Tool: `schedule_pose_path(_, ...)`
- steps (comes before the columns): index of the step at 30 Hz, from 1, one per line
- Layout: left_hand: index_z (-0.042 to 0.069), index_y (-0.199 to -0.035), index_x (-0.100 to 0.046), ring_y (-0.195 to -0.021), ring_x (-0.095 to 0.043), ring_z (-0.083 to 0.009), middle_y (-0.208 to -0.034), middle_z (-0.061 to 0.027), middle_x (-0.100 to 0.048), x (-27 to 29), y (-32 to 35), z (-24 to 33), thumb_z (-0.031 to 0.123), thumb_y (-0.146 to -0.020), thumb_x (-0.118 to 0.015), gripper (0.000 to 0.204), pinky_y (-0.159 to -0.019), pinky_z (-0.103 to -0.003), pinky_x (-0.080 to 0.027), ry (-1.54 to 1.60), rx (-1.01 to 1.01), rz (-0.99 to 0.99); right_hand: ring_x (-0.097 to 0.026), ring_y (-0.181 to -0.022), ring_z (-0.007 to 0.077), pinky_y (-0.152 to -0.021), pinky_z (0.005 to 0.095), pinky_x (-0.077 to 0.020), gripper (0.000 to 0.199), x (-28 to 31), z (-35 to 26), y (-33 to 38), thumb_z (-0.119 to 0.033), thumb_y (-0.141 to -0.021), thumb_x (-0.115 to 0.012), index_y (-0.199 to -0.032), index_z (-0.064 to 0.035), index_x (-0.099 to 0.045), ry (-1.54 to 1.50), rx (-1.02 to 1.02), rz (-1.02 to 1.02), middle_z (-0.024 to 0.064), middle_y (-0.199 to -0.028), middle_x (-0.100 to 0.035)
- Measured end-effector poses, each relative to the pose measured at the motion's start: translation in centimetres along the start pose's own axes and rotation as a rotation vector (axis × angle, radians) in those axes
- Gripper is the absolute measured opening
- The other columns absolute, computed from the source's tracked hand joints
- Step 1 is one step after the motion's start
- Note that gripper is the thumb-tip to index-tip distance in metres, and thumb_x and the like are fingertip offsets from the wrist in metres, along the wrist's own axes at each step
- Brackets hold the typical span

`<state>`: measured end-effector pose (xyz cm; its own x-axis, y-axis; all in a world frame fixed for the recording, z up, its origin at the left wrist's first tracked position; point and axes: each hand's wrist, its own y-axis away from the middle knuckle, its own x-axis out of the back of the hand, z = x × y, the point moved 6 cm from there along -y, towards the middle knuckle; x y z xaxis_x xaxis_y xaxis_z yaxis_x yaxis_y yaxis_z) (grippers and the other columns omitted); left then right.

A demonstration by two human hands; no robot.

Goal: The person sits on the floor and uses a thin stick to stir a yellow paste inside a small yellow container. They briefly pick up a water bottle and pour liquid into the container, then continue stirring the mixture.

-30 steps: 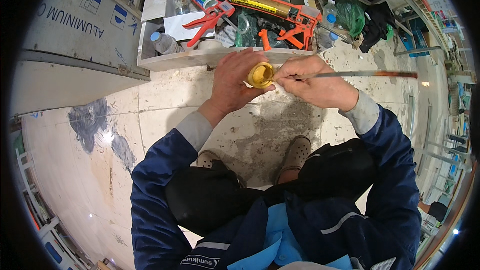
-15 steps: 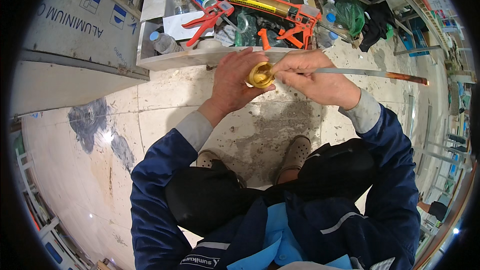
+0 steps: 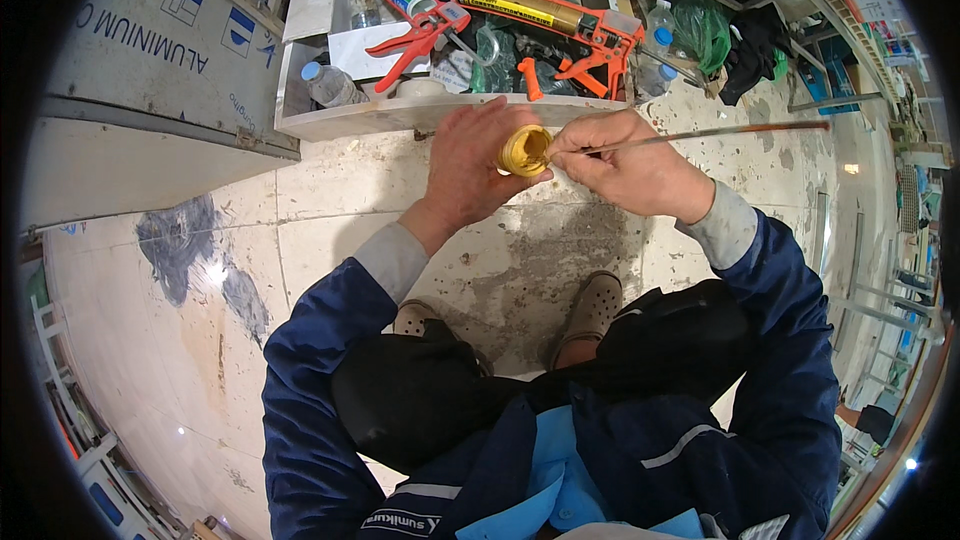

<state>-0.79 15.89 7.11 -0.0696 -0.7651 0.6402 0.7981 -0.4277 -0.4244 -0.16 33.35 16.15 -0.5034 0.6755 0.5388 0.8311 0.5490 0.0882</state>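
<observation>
A small round yellow jar sits in my left hand, its open mouth tilted toward my right hand. Yellow paste shows inside the mouth. Between the thumb and fingers of my right hand is a thin flat metal strip, stained rusty brown along its outer part. Its near end is at the jar's rim, and my fingers hide the tip. The strip's long end points out to the right, seen nearly edge-on.
Ahead stands a grey open box holding a red caulking gun, an orange caulking gun with a gold tube, and a plastic bottle. More bottles and a green bag lie right of it. A large panel stands left.
The jar's mouth has turned more toward the right hand. The strip has rolled from showing its flat face to nearly edge-on, and its outer end has swung up and inward.
</observation>
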Motion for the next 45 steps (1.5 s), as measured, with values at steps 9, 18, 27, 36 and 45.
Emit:
schedule_pose_path(9,0.022,-0.135,-0.065,-0.141,-0.059,-0.0329,-0.140,-0.0021,-0.071,-0.2,0.1,0.1,0.046,-0.079,-0.092,0.067,-0.117,-0.055,-0.038,-0.018,0.009,-0.018,-0.071,-0.086,0.0307,-0.079,0.0390,-0.0564,0.018,0.5,-0.3,-0.1,-0.017,-0.101,-0.069,-0.104,0.0002,-0.074,0.092,0.046,0.049,0.0152,-0.093,-0.074)
schedule_pose_path(18,0.020,-0.135,-0.065,-0.139,-0.060,-0.0340,-0.138,-0.0036,-0.071,-0.2,0.0,-0.2,0.046,-0.078,-0.094,0.069,-0.115,-0.053,-0.041,-0.038,0.016,-0.022,-0.067,-0.080,0.0272,-0.076,0.0387,-0.0548,0.017,0.1,0.1,-0.1,-0.017,-0.102,-0.068,-0.105,-0.0015,-0.074,0.030,-0.043,-0.002,0.0158,-0.090,-0.072)
schedule_pose_path(27,0.016,-0.134,-0.066,-0.136,-0.063,-0.0342,-0.136,-0.0046,-0.072,0.0,0.1,0.1,0.040,-0.074,-0.098,0.072,-0.111,-0.050,-0.045,-0.037,-0.003,0.007,-0.070,-0.082,0.0264,-0.077,0.0371,-0.0554,0.017,0.0,0.3,-0.3,-0.017,-0.102,-0.068,-0.105,-0.0016,-0.075,0.057,0.049,0.030,0.0141,-0.091,-0.074)
schedule_pose_path(36,0.018,-0.135,-0.066,-0.138,-0.062,-0.0337,-0.137,-0.0037,-0.072,-0.5,0.2,0.0,0.043,-0.077,-0.095,0.069,-0.114,-0.052,-0.042,-0.046,0.010,-0.049,-0.071,-0.085,0.0306,-0.080,0.0382,-0.0567,0.016,0.1,0.5,-0.2,-0.016,-0.102,-0.067,-0.103,-0.0013,-0.075,0.034,0.013,0.003,0.0149,-0.092,-0.074)
schedule_pose_path(45,0.020,-0.135,-0.065,-0.141,-0.058,-0.0328,-0.139,-0.0046,-0.070,-0.3,0.3,-0.4,0.048,-0.080,-0.091,0.067,-0.117,-0.055,-0.038,-0.038,0.024,-0.034,-0.072,-0.086,0.0226,-0.081,0.0352,-0.0568,0.016,-0.8,1.8,-0.3,-0.013,-0.101,-0.069,-0.107,-0.0003,-0.076,-0.011,-0.071,-0.034,0.0120,-0.095,-0.076)
